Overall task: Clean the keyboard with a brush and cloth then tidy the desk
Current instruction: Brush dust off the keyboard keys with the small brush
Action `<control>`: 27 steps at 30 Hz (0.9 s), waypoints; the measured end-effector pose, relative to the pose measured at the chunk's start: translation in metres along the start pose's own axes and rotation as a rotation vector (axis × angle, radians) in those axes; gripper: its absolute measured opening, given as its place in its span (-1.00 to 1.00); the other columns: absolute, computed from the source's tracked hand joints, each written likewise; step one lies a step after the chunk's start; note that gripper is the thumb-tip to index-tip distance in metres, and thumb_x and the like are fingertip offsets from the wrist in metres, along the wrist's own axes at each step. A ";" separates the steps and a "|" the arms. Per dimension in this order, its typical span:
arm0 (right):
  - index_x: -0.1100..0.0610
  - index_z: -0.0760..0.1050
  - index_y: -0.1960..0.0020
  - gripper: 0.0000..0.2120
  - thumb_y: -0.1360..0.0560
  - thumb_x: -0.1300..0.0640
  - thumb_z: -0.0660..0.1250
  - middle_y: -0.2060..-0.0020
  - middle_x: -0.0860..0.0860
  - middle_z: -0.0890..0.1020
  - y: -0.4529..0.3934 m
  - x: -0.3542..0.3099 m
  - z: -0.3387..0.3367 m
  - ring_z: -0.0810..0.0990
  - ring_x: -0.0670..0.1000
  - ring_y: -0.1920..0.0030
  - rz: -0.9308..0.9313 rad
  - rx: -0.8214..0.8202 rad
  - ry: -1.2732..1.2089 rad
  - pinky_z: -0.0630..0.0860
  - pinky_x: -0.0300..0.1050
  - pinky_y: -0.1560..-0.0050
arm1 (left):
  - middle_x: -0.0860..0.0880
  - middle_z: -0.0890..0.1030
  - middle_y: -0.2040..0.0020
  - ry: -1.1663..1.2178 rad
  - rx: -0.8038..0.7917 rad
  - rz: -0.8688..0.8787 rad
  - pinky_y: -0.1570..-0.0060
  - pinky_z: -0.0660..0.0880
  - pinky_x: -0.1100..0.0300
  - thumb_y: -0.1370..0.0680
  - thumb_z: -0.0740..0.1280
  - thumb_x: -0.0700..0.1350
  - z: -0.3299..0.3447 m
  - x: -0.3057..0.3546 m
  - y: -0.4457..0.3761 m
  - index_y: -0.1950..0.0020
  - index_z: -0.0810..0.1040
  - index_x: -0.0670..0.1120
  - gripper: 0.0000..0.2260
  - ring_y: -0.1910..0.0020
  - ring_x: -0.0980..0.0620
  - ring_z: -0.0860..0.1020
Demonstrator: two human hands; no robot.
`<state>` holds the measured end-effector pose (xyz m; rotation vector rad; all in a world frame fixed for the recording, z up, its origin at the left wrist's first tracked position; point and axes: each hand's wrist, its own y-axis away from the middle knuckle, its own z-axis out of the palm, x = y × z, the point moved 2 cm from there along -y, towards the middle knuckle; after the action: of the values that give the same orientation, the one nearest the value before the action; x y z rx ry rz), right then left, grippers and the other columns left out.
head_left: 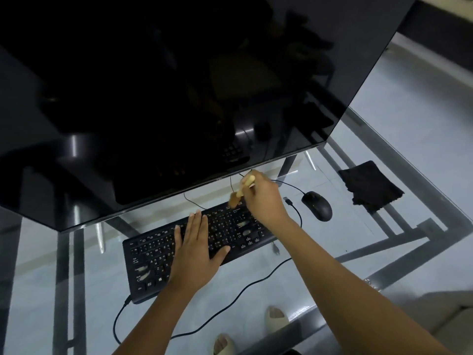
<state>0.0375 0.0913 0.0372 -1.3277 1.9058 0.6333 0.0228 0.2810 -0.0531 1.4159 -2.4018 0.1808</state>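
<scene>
Head view: monitor (179, 85) overhanging keyboard (194, 248).

A home computer station: large dark monitor (179, 98), keyboard (153, 262) and mouse (317, 206) on a glass bench (256, 290) above tiled floor (414, 103).

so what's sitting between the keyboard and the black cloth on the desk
In the head view, a black mouse lies on the glass between the keyboard and the cloth, with a loose cable plug beside it.

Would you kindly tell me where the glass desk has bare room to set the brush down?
Bare glass lies left of the black keyboard, and between the black mouse and the dark folded cloth. Near the keyboard's front, its looping black cable crowds things; behind it, wires and the dark monitor do.
</scene>
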 end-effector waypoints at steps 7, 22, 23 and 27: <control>0.19 0.48 0.06 -0.91 -0.58 0.19 0.26 0.35 -0.08 0.59 -0.010 0.018 -0.023 0.56 -0.15 0.41 0.080 0.013 0.104 0.42 -0.34 0.42 | -0.06 -0.03 -0.58 0.027 0.002 0.029 -0.50 -0.21 -0.10 -0.45 -0.06 0.43 0.003 0.005 -0.008 -0.56 0.02 -0.16 -0.12 -0.55 0.06 -0.17; 0.17 0.43 0.07 -0.93 -0.59 0.25 0.21 0.19 0.00 0.56 -0.008 0.040 -0.059 0.59 0.03 0.20 0.171 0.084 0.140 0.51 -0.16 0.25 | -0.03 -0.15 -0.58 -0.023 -0.086 0.074 -0.49 -0.27 -0.07 -0.38 -0.03 0.48 0.012 0.023 -0.019 -0.57 -0.05 -0.14 -0.05 -0.53 0.09 -0.28; 0.14 0.42 0.08 -0.92 -0.59 0.24 0.22 0.17 0.00 0.56 -0.007 0.042 -0.064 0.58 -0.04 0.23 0.168 0.134 0.113 0.47 -0.24 0.27 | -0.03 -0.15 -0.58 -0.011 -0.085 0.069 -0.48 -0.28 -0.06 -0.37 -0.02 0.48 0.012 0.023 -0.019 -0.57 -0.06 -0.13 -0.04 -0.52 0.09 -0.29; 0.16 0.44 0.08 -0.91 -0.59 0.23 0.21 0.33 -0.07 0.59 -0.002 0.044 -0.061 0.61 -0.08 0.31 0.170 -0.080 0.103 0.54 -0.28 0.31 | -0.04 -0.14 -0.58 0.007 -0.076 0.061 -0.48 -0.27 -0.07 -0.36 0.01 0.50 0.012 0.021 -0.018 -0.57 -0.03 -0.15 -0.01 -0.52 0.09 -0.27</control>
<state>0.0130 0.0201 0.0405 -1.2776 2.1124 0.7451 0.0264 0.2512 -0.0581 1.3073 -2.4215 0.1084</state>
